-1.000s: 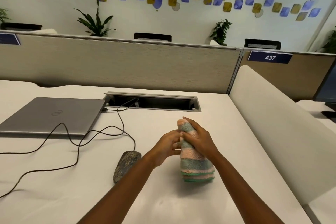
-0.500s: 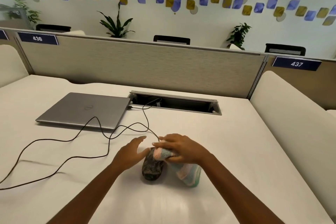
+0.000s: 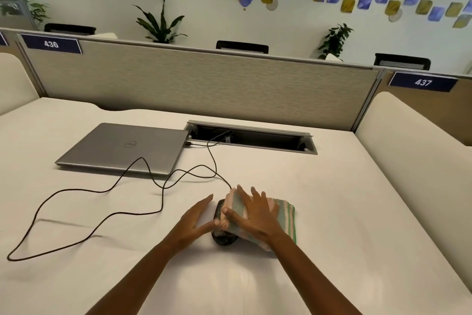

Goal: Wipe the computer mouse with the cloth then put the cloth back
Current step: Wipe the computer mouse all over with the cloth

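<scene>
A dark patterned computer mouse [image 3: 224,238] lies on the white desk [image 3: 332,212], mostly covered by a folded pink-and-green striped cloth [image 3: 287,215]. My right hand [image 3: 255,215] lies flat on top of the cloth with fingers spread, pressing it onto the mouse. My left hand [image 3: 195,220] rests at the mouse's left side, fingers straight and apart, its thumb touching the mouse's edge. Only the near end and a strip of the mouse's left side show.
A closed grey laptop [image 3: 122,147] lies at the back left. The mouse's black cable [image 3: 107,189] loops across the desk to a cable slot [image 3: 251,135]. A fabric partition [image 3: 204,84] stands behind, and cream padded dividers [image 3: 419,161] flank the desk.
The cloth went from being held up in both hands to lying over the mouse. My right hand has flattened on it, and my left hand has come beside the mouse.
</scene>
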{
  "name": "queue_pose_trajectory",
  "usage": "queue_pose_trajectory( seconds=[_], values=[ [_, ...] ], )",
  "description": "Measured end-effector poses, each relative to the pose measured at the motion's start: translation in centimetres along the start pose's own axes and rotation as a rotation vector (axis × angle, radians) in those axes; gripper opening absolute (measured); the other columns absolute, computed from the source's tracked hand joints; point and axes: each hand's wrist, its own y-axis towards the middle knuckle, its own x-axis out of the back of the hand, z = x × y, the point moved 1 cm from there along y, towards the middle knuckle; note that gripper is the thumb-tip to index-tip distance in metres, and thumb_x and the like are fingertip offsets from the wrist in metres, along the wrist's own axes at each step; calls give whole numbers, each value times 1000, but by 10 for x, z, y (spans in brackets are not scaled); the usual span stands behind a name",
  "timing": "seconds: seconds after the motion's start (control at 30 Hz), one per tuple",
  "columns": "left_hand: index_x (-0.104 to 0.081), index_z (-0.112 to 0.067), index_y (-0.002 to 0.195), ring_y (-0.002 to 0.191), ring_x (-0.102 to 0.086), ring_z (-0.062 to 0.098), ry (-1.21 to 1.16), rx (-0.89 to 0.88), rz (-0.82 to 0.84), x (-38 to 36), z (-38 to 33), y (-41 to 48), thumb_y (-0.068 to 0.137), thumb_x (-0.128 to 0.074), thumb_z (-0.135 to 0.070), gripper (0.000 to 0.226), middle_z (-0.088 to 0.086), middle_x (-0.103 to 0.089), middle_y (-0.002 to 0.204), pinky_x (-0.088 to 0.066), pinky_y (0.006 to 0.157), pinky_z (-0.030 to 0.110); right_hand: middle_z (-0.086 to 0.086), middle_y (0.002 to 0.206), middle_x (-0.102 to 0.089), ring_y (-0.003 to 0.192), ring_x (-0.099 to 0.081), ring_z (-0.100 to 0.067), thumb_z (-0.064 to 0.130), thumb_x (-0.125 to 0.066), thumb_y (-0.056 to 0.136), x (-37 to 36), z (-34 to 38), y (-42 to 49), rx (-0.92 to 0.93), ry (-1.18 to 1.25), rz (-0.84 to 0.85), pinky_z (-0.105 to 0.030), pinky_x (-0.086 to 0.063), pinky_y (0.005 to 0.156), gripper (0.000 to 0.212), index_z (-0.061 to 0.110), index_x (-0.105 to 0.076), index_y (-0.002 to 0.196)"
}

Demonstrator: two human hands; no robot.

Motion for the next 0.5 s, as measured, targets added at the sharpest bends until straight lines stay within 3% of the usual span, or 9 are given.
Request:
queue_pose_trajectory(
  seconds=[0.17, 0.27, 0.4, 0.5],
  values=[
    [-9, -27, 147, 132, -16, -1, 226, -128, 91, -2, 3, 2, 42, -41, -95, 129, -24, -12, 142, -12, 114, 26, -5, 159, -7, 146, 2, -29, 72, -42, 79, -7, 0, -1, 2, -35, -34, -62, 12, 111, 78, 44, -7, 143],
    [-4, -24, 148, 134, -11, -7, 315, -211, 129, -6, 1, 4, 44, -41, -95, 131, -22, -8, 147, 0, 114, 21, 1, 154, -27, 143, -16, -23, 67, -45, 78, -9, 1, -3, 31, -6, -109, -60, 4, 113, 73, 43, -18, 142],
    [-3, -21, 148, 132, -9, -8, 356, -232, 115, -6, 2, 6, 47, -35, -95, 129, -15, -10, 152, 1, 113, 21, 6, 136, -49, 130, -37, -15, 60, -37, 72, -12, 4, -6, 45, 59, -229, -57, 0, 114, 66, 43, -34, 135],
    [-4, -21, 148, 133, -11, -7, 366, -244, 112, -7, 3, 7, 49, -36, -94, 127, -10, -14, 155, -1, 114, 21, 4, 126, -59, 119, -49, -14, 59, -35, 71, -15, 3, -7, 63, 126, -314, -53, -18, 114, 63, 35, -47, 128]
  ],
)
